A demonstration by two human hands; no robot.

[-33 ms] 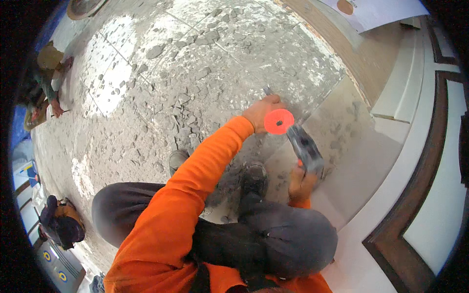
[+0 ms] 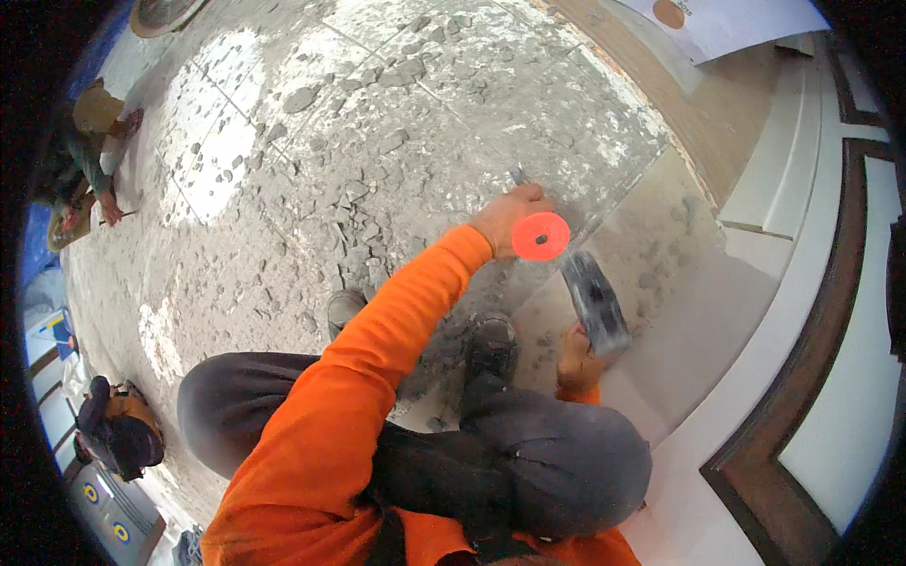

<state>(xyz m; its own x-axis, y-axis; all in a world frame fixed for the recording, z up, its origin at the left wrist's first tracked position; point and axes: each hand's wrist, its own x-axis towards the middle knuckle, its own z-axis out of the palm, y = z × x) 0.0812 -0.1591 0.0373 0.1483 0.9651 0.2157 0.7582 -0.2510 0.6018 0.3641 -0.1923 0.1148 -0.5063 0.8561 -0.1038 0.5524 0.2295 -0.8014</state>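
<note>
My left hand (image 2: 508, 219) is closed around a chisel (image 2: 518, 175), whose metal blade shows beyond my fingers and points at the rough floor. Its round orange-red hand guard (image 2: 554, 247) covers the near end of the tool. In my closed right hand (image 2: 578, 358) is a hammer, its dark, slightly blurred head (image 2: 596, 300) a short gap behind the guard. The handle is mostly hidden by the head and my fingers. Under the chisel lies a grey, chipped floor surface (image 2: 453, 170) marked with tile lines.
Loose grey chips (image 2: 354, 222) are scattered between and beyond my shoes (image 2: 493, 344). A pale wall with dark trim (image 2: 793, 406) runs along the right. Two other people crouch at the left, one far (image 2: 94, 141), one nearer (image 2: 118, 429). A printed sheet (image 2: 727, 24) lies at top right.
The hammer head has drawn back from the chisel's guard, down and to the right. My left hand and the chisel have barely shifted.
</note>
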